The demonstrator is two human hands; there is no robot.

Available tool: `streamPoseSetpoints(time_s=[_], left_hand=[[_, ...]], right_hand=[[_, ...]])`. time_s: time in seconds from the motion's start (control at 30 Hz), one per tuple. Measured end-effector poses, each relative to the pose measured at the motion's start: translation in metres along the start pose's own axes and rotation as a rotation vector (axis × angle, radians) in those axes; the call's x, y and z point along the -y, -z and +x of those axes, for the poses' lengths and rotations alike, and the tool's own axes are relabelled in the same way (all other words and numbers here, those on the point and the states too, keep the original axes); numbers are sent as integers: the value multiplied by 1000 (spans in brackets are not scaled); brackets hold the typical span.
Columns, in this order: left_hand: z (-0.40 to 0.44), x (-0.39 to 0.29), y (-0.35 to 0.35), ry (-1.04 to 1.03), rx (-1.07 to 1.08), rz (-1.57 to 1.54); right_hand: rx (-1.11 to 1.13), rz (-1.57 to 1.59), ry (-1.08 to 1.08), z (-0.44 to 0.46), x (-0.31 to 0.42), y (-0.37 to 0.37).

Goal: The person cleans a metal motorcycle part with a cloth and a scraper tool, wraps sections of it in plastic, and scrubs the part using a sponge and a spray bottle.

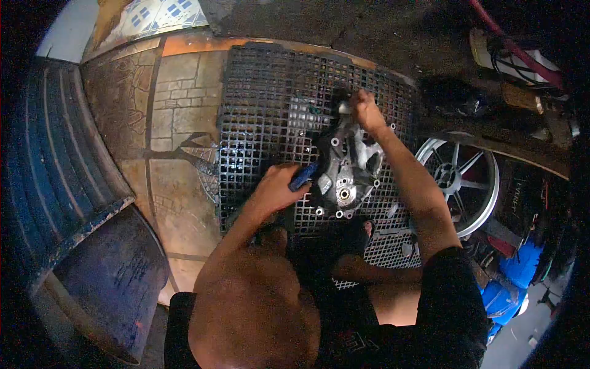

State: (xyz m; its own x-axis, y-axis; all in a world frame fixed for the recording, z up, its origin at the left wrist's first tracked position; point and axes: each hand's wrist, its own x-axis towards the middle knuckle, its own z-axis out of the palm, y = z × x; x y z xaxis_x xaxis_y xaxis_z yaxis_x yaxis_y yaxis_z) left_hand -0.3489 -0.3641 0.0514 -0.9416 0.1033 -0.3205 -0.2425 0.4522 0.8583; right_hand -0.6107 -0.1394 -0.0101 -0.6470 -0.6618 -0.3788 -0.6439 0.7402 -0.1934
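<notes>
A silver metal engine casing (347, 166) with several bolt holes lies on a black grid mat (258, 129). My left hand (281, 187) is closed round a blue-handled tool (303, 176) at the casing's left side; the tool's far end is dark and hard to make out. At the casing's upper end, the fingers of my right hand (367, 111) are closed beside a small pale metal part, and what they grip is too small to tell.
Right of the mat stands a silver spoked wheel (455, 184). Blue plastic items (513, 277) lie at the lower right. Patterned floor tiles (178, 104) and a blue ribbed surface (67, 160) are at the left. A red hose (522, 52) crosses the upper right.
</notes>
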Motion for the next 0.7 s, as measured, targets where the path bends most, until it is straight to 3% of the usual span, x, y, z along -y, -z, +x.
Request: streamPoseSetpoints(time_s=[0.03, 0.1, 0.17, 0.3, 0.47, 0.53, 0.7], left_hand=[[-2, 5, -1, -26, -44, 27], [-6, 17, -9, -79, -133, 77], [-5, 22, -11, -16, -76, 105], [-8, 22, -10, 22, -11, 22], [-13, 10, -1, 0, -49, 5], [-15, 11, -2, 2, -77, 43], [-13, 23, -16, -33, -78, 114]], right_hand=[[117, -234, 46, 1, 11, 18], [165, -184, 152, 7, -2, -21], [153, -157, 179, 18, -30, -59], [-92, -26, 43, 11, -49, -93], [-229, 376, -182, -67, 44, -60], [-285, 351, -117, -98, 64, -54], [8, 92, -28, -118, 36, -75]])
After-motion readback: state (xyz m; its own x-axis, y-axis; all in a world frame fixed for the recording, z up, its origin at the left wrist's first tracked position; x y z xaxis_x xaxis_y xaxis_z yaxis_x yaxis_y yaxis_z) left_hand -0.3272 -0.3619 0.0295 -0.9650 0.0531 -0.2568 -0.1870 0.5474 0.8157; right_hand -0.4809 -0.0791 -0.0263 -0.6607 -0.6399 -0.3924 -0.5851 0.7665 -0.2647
